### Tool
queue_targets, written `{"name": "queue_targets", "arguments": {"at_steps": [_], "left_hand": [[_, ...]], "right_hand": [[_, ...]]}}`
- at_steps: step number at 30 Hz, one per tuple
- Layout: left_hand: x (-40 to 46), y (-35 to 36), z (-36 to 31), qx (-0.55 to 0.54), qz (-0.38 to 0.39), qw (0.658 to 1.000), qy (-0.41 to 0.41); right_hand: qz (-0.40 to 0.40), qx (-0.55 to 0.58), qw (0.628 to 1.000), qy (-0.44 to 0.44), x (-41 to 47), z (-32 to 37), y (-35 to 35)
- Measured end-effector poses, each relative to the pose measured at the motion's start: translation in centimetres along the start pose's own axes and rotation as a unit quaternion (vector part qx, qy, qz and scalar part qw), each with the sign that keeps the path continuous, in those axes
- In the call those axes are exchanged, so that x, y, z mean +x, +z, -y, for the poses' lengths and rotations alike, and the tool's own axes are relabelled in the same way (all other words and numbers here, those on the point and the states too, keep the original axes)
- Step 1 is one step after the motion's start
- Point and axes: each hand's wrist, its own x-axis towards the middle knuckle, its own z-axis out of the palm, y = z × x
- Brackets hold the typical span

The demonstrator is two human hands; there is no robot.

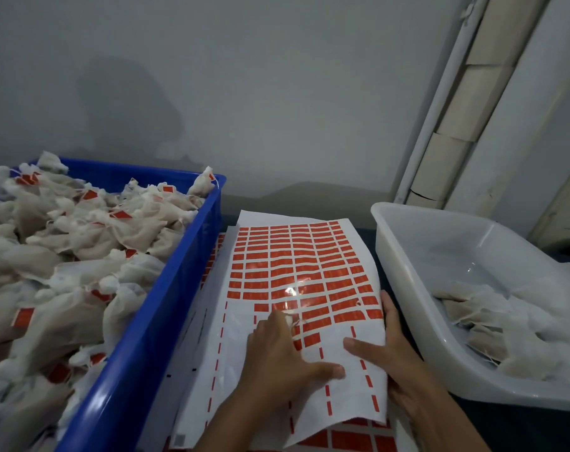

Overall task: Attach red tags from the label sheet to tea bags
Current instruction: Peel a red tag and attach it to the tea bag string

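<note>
A white label sheet [296, 265] with rows of red tags lies between two bins, its lower rows peeled away. My left hand [283, 350] rests on the sheet's lower middle, fingertips at a red tag beside something small and white. My right hand [394, 350] grips the sheet's right edge, thumb lying on top. Tagged tea bags [81, 236] fill the blue crate [166, 308] at left. Untagged tea bags [492, 318] lie in the clear plastic tub [404, 256] at right.
More label sheets [352, 438] lie under the top one. A grey wall stands close behind the bins. A white pipe and a column of cardboard boxes [463, 106] rise at the right.
</note>
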Motion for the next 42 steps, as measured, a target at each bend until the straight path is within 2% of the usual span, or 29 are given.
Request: {"name": "queue_targets", "arguments": {"at_steps": [5, 8, 11, 14, 16, 21, 29, 42], "left_hand": [[-0.3, 1.0, 0.1, 0.05, -0.05, 0.998, -0.004], [-0.4, 1.5, 0.2, 0.086, -0.067, 0.994, 0.006], [-0.2, 1.6, 0.2, 0.07, -0.075, 0.995, 0.003], [-0.2, 1.4, 0.1, 0.044, -0.072, 0.996, 0.004], [-0.2, 1.3, -0.1, 0.034, -0.079, 0.996, 0.001], [-0.3, 1.1, -0.5, -0.015, -0.114, 0.993, -0.018], [-0.4, 1.0, -0.5, 0.017, -0.123, 0.992, -0.014], [0.0, 1.0, 0.0, -0.023, -0.136, 0.99, -0.03]], "right_hand": [[0.011, -0.009, 1.0, -0.023, 0.2, -0.8, 0.0], [-0.01, -0.039, 0.999, -0.032, 0.2, -1.0, 0.1], [-0.014, -0.026, 0.999, 0.016, 0.3, -1.1, 0.4], [0.052, 0.032, 0.995, 0.085, 0.0, -0.9, 0.6], [0.066, 0.032, 0.994, 0.087, -0.1, -1.0, 0.6], [0.02, 0.033, 0.998, 0.049, 0.3, -1.8, 1.1], [-0.004, 0.025, 1.0, 0.007, 0.2, -2.2, 1.6], [-0.008, 0.034, 0.999, 0.04, -0.1, -2.0, 1.4]]}}
